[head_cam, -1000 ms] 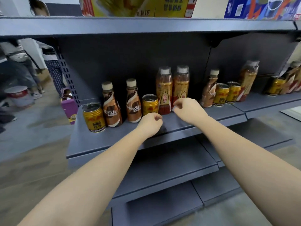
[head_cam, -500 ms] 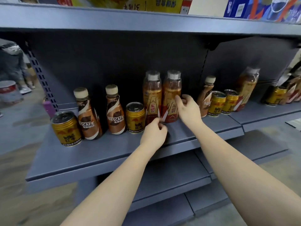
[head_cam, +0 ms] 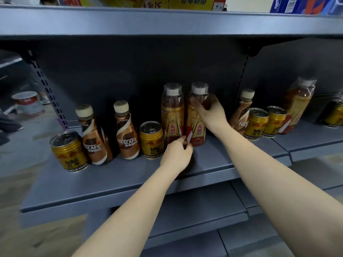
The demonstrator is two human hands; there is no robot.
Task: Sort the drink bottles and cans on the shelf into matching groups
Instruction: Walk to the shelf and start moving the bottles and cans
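Note:
Two tall orange energy-drink bottles stand side by side mid-shelf. My right hand (head_cam: pixel 208 113) wraps the upper part of the right bottle (head_cam: pixel 197 130). The fingertips of my left hand (head_cam: pixel 177 154) pinch at the base of the left bottle (head_cam: pixel 172 115). Left of them stand a gold can (head_cam: pixel 151 140), two brown Nescafe bottles (head_cam: pixel 128 136) (head_cam: pixel 93 138) and another gold can (head_cam: pixel 68 151). To the right are a third Nescafe bottle (head_cam: pixel 241 114), two gold cans (head_cam: pixel 258 123) (head_cam: pixel 274 121) and another orange bottle (head_cam: pixel 298 102).
The grey shelf (head_cam: pixel 130 180) has bare room in front of the drinks. An upper shelf (head_cam: pixel 167 21) with boxes hangs close above. Lower shelves (head_cam: pixel 194 214) jut out below. More drinks (head_cam: pixel 336 114) sit at the far right. A red-and-white bucket (head_cam: pixel 27 102) stands on the floor at left.
My right hand has risen from the shelf front to grasp the upper part of the right orange bottle. My left hand moved forward to the left bottle's base. The camera came closer.

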